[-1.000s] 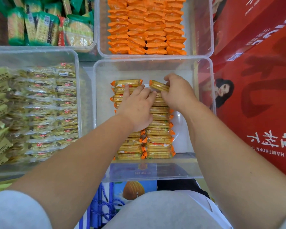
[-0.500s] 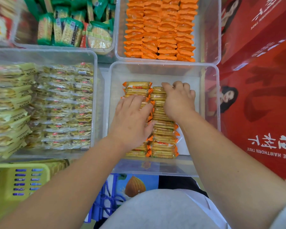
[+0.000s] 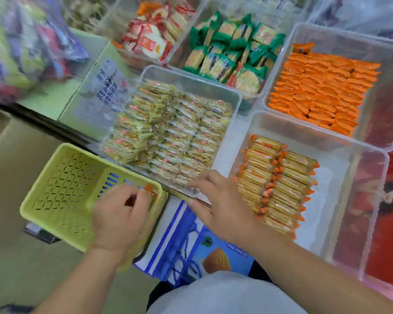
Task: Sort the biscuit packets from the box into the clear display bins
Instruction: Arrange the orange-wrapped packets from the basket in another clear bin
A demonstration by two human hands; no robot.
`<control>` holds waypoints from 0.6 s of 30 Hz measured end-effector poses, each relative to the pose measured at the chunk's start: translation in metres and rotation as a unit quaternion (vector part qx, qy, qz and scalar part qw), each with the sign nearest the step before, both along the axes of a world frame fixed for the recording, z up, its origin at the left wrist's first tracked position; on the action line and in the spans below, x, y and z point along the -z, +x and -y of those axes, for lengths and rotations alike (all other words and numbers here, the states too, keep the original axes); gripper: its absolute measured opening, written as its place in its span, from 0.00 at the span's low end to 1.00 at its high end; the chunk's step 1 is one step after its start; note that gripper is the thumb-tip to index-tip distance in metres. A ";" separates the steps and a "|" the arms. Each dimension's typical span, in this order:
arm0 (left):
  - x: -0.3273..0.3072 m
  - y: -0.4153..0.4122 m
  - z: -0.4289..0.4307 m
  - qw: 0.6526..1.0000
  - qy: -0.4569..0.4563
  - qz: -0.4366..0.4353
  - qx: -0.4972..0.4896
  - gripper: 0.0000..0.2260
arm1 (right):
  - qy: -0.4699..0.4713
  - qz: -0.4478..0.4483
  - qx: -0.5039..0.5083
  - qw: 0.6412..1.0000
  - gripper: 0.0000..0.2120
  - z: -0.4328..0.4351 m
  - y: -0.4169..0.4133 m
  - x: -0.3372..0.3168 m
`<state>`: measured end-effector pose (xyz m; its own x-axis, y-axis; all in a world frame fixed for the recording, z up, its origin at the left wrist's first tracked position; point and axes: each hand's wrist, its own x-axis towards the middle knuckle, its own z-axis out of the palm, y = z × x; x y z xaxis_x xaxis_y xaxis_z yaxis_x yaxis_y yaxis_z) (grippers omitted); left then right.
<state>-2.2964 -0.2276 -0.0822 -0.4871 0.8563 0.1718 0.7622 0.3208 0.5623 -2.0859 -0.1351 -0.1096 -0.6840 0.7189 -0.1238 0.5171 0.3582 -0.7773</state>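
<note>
A: Where is the left hand (image 3: pixel 120 214) hanging?
B: It is hanging over the near corner of the yellow basket (image 3: pixel 61 189). Its fingers are curling in, and the tips are pinching a little orange-ended packet (image 3: pixel 150 192). It is blurry, so I am only seeing the orange end.
A: What is the right hand (image 3: pixel 216 207) doing?
B: It is holding nothing. Its fingers are lying loose and a bit spread, pointing left. The tips are sitting right at the near corner of the middle bin (image 3: pixel 191 79). I cannot tell if they are touching it.
A: What is lying in that bin?
B: Pale yellow packets (image 3: pixel 173 132) are filling it in rows.
A: Where are the other packets with orange ends?
B: The biscuit packets (image 3: pixel 277 184) are lying in two neat rows in the near right bin (image 3: pixel 336 175), just beside the right wrist. They are taking up its left part.
A: What else is sitting around?
B: Bright orange packets (image 3: pixel 320 87) are lying in the far right bin (image 3: pixel 388 105). Green packets (image 3: pixel 232 53) and red-and-white packets (image 3: pixel 150 39) are sitting in bins behind. A blue bag (image 3: pixel 191 243) with a nut picture is lying under the hands.
</note>
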 end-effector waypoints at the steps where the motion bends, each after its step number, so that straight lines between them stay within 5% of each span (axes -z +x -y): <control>1: 0.003 -0.013 0.004 0.998 -0.017 0.021 -0.058 0.15 | -0.017 -0.008 -0.029 0.999 0.19 0.006 -0.010 -0.001; 5: 0.026 -0.059 -0.008 0.944 -0.305 0.080 -0.096 0.08 | -0.041 -0.002 -0.129 0.991 0.21 0.018 -0.040 -0.001; 8: 0.052 -0.073 -0.025 0.872 -0.482 0.078 -0.025 0.26 | -0.036 0.041 -0.119 0.991 0.19 0.020 -0.052 0.001; 15: 0.096 -0.063 -0.043 0.792 -0.607 0.007 0.067 0.23 | -0.085 0.079 -0.108 0.987 0.20 0.021 -0.056 0.003; 18: 0.113 -0.059 -0.037 0.799 -0.598 -0.013 0.056 0.22 | -0.088 0.085 -0.114 0.986 0.21 0.021 -0.056 0.000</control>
<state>-2.3555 -0.1911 -0.1949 -0.4056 0.4531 -0.7938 0.8297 0.5469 -0.1118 -2.1421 -0.1564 -0.1099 -0.7838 0.5059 -0.3601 0.5670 0.3468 -0.7471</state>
